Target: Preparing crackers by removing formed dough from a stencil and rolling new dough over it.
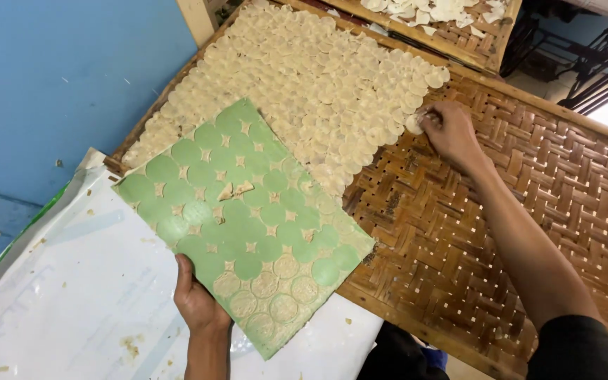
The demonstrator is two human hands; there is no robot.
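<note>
My left hand grips the near edge of a green board covered with a thin dough sheet cut into rounds; several rounds remain at its near end. The board rests tilted on the woven bamboo tray. My right hand reaches out over the tray and presses a pale dough round down at the edge of the mass of overlapping rounds that cover the tray's left half.
A second bamboo tray with pale pieces stands at the back. White plastic sheeting with crumbs lies at the lower left. A blue wall rises on the left. Dark metal framing shows at the upper right.
</note>
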